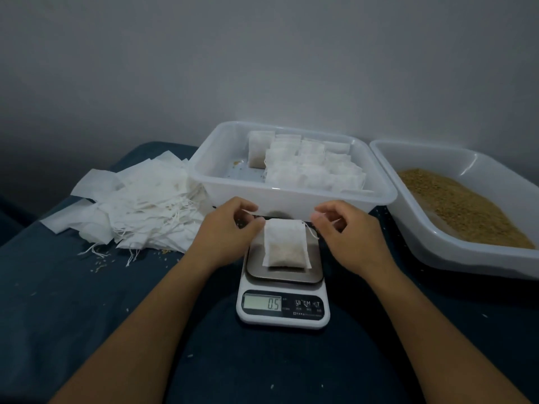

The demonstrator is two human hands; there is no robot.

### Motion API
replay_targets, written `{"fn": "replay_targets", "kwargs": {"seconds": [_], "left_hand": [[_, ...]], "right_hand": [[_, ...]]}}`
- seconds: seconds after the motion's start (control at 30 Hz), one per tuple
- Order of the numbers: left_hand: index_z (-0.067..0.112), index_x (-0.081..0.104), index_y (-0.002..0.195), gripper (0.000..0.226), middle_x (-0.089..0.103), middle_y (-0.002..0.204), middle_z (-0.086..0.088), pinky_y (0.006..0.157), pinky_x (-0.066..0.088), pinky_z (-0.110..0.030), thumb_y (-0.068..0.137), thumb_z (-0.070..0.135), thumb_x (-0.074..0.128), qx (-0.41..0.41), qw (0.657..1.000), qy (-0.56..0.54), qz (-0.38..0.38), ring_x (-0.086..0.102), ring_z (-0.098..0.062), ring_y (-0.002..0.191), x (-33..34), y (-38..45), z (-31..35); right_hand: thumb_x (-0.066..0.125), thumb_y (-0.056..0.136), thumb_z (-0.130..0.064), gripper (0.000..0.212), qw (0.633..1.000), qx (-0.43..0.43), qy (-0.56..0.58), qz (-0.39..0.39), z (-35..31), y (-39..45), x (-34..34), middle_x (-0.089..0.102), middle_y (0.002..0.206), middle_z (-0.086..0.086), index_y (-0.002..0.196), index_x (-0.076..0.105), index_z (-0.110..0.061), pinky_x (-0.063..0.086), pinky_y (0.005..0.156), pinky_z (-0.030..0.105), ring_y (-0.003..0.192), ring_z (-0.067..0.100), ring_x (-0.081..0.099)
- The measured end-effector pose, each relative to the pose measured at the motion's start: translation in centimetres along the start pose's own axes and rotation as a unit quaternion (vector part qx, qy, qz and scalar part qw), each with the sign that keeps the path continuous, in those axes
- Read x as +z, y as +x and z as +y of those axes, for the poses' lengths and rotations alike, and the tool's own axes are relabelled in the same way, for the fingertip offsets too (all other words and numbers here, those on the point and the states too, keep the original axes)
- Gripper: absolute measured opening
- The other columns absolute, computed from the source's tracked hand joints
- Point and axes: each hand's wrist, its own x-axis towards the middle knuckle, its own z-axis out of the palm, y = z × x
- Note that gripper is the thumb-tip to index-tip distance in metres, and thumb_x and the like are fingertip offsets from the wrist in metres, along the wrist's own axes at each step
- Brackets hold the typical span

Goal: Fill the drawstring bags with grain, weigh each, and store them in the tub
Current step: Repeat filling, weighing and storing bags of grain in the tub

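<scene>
Grain-filled drawstring bag (286, 243) lies flat on the platter of the digital kitchen scale (283, 290), centred so its full weight registers; the display (262, 303) shows 0.5. Left hand (226, 228) and right hand (345, 233) hover at the bag's top corners, fingers curled, each apparently pinching a string end, probably cinching the mouth. Just behind stands the storage tub (291, 196) with rows of filled bags (309, 164); empty bags (137, 205) are heaped left, the grain tray (455, 259) right, all within reach.
</scene>
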Motion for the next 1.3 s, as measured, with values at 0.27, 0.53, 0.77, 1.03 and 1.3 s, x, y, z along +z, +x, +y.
{"fn": "replay_targets", "kwargs": {"seconds": [0.27, 0.53, 0.77, 1.03, 1.3], "left_hand": [[0.033, 0.068, 0.097, 0.006, 0.065, 0.087, 0.014, 0.072, 0.044, -0.024, 0.095, 0.039, 0.070, -0.093, 0.994, 0.037, 0.053, 0.060, 0.000, 0.082, 0.3, 2.1, -3.4], [0.040, 0.066, 0.092, 0.006, 0.067, 0.081, 0.018, 0.067, 0.039, -0.021, 0.092, 0.035, 0.069, -0.078, 0.988, 0.128, 0.030, 0.056, 0.003, 0.075, 0.8, 2.2, -3.5], [0.039, 0.067, 0.090, 0.008, 0.068, 0.078, 0.017, 0.063, 0.035, -0.015, 0.091, 0.031, 0.068, -0.070, 0.988, 0.136, 0.027, 0.058, 0.002, 0.075, 0.9, 1.9, -3.4], [0.041, 0.065, 0.084, 0.011, 0.068, 0.077, 0.017, 0.062, 0.036, -0.016, 0.090, 0.033, 0.068, -0.072, 0.988, 0.130, 0.028, 0.059, 0.002, 0.076, 0.9, 1.9, -3.3], [0.042, 0.065, 0.086, 0.009, 0.067, 0.078, 0.019, 0.061, 0.036, -0.017, 0.090, 0.034, 0.068, -0.073, 0.988, 0.132, 0.028, 0.059, 0.002, 0.076, 1.0, 1.9, -3.3]], "right_hand": [[0.061, 0.102, -0.046, 0.041, 0.993, 0.104, -0.026, -0.044, 4.5, 0.9, 1.1, 0.071, 0.068, -0.005, 0.073, 0.072, -0.019, 0.051, 0.069, 0.032, 0.067, 0.015, 0.067], [0.063, 0.101, -0.047, 0.035, 0.994, 0.097, -0.017, -0.045, 5.1, 1.1, 1.5, 0.071, 0.070, -0.006, 0.075, 0.073, -0.025, 0.055, 0.074, 0.032, 0.068, 0.014, 0.067], [0.062, 0.101, -0.045, 0.033, 0.994, 0.095, -0.018, -0.051, 5.1, 1.3, 1.6, 0.072, 0.071, -0.007, 0.080, 0.076, -0.024, 0.052, 0.074, 0.030, 0.070, 0.013, 0.067], [0.064, 0.100, -0.046, 0.027, 0.995, 0.097, -0.001, -0.037, 5.2, 1.3, 1.7, 0.071, 0.073, -0.010, 0.084, 0.075, -0.027, 0.046, 0.067, 0.024, 0.072, 0.008, 0.066], [0.065, 0.099, -0.044, 0.021, 0.996, 0.085, 0.016, -0.017, 4.9, 1.2, 1.7, 0.073, 0.080, -0.012, 0.090, 0.075, -0.028, 0.044, 0.067, 0.017, 0.076, 0.003, 0.065]]}}
